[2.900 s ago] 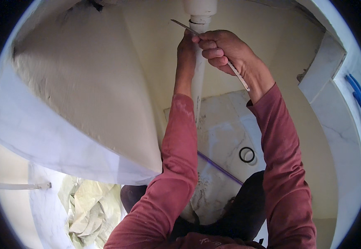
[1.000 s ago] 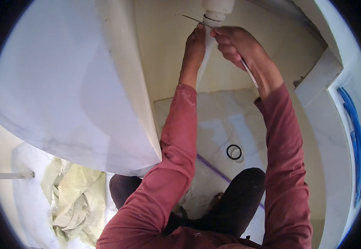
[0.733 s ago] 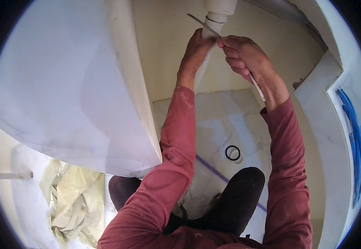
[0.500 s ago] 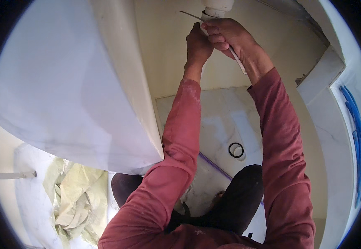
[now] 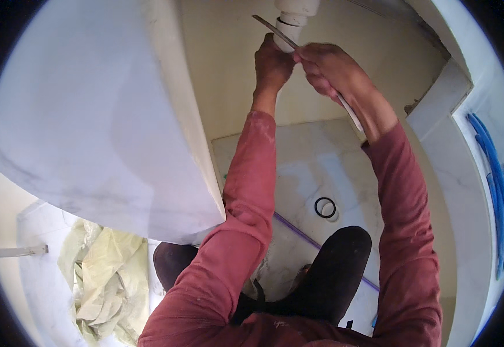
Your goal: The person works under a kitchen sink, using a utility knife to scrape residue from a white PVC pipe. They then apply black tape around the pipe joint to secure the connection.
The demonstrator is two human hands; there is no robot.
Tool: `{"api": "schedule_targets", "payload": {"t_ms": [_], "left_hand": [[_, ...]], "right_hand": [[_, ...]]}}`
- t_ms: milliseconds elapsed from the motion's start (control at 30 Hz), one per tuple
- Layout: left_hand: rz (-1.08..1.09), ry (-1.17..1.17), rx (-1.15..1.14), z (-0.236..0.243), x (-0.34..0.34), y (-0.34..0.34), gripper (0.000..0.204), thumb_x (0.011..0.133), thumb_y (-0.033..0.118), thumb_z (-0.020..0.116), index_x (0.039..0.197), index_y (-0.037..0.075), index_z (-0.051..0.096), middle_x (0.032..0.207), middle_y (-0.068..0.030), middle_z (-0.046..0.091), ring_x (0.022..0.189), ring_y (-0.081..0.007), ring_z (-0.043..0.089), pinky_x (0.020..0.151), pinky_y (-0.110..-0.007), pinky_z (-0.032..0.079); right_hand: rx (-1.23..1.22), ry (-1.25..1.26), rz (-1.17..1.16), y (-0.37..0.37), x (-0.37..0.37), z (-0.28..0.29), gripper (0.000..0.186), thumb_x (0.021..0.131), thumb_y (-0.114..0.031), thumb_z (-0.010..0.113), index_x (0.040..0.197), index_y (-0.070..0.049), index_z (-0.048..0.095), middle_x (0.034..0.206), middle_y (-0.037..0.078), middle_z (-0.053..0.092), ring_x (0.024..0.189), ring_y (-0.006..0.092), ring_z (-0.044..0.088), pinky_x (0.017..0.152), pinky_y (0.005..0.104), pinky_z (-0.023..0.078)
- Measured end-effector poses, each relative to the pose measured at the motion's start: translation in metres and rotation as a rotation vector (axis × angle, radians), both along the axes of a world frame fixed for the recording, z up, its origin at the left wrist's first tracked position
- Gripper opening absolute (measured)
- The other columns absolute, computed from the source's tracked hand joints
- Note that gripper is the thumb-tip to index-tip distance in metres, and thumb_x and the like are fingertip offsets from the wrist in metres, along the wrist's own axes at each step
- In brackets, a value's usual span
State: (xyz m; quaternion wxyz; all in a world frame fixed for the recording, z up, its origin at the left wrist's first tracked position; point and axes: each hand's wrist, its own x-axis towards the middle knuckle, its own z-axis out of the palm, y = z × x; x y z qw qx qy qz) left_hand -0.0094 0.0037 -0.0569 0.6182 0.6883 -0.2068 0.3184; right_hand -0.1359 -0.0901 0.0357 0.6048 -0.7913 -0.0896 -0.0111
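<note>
My left hand [image 5: 272,66] grips a white pipe [image 5: 288,34] just below a wider white fitting [image 5: 295,7] at the top of the view; a dark line rings the pipe under the fitting. In my right hand [image 5: 327,72] is a thin, long metal blade [image 5: 269,25] with a pale lower end beside my wrist. The blade lies slanted across the front of the pipe, its tip reaching up to the left. My right fingertips are close to my left hand; whether they touch is unclear. The rest of the pipe is largely hidden behind my left forearm.
A marbled white panel [image 5: 101,144] fills the left, with crumpled yellowish sheeting [image 5: 104,266] below. On the tiled floor [image 5: 298,173] are a black ring [image 5: 325,207] around a white pipe opening and a purple rod [image 5: 298,229]. Blue tubing [image 5: 495,191] lies along the right ledge.
My right hand has moved back and forth with the blade; since half a second ago it has shifted down and right, exposing more of the pipe. My left hand stays on the pipe.
</note>
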Motion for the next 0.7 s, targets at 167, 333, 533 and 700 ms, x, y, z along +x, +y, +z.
{"api": "schedule_targets", "payload": {"t_ms": [167, 333, 533, 700], "left_hand": [[0.124, -0.135, 0.04, 0.002, 0.013, -0.008, 0.034, 0.078, 0.017, 0.077, 0.102, 0.002, 0.058, 0.092, -0.0183, 0.072, 0.088, -0.0349, 0.071, 0.077, -0.042, 0.056], [-0.049, -0.092, -0.039, -0.006, 0.019, -0.001, 0.034, 0.08, 0.018, 0.076, 0.102, 0.001, 0.057, 0.092, -0.0193, 0.071, 0.088, -0.0359, 0.071, 0.076, -0.042, 0.056], [0.061, -0.041, 0.073, -0.002, 0.009, -0.001, 0.037, 0.079, 0.016, 0.074, 0.109, 0.003, 0.056, 0.099, -0.0134, 0.07, 0.091, -0.0306, 0.069, 0.081, -0.04, 0.055], [0.0, -0.197, 0.063, -0.012, 0.015, -0.004, 0.044, 0.077, 0.02, 0.077, 0.111, 0.002, 0.057, 0.1, -0.0153, 0.069, 0.094, -0.0338, 0.068, 0.082, -0.042, 0.054]], "right_hand": [[0.155, 0.02, 0.053, -0.003, 0.015, -0.008, 0.021, 0.099, -0.017, 0.051, 0.09, 0.001, 0.056, 0.061, -0.003, 0.042, 0.044, 0.0064, 0.034, 0.036, 0.0235, 0.026], [0.176, -0.019, 0.091, 0.015, 0.042, 0.002, 0.019, 0.099, -0.018, 0.049, 0.09, -0.002, 0.054, 0.063, -0.005, 0.038, 0.044, 0.004, 0.03, 0.035, 0.0224, 0.022], [0.121, -0.044, 0.028, 0.008, 0.021, 0.0, 0.019, 0.098, -0.018, 0.05, 0.088, -0.003, 0.054, 0.063, -0.005, 0.04, 0.046, 0.0045, 0.031, 0.036, 0.0222, 0.022], [0.146, -0.129, 0.034, 0.015, 0.043, -0.011, 0.018, 0.098, -0.017, 0.05, 0.087, -0.003, 0.054, 0.062, -0.005, 0.039, 0.045, 0.0045, 0.03, 0.037, 0.0235, 0.024]]}}
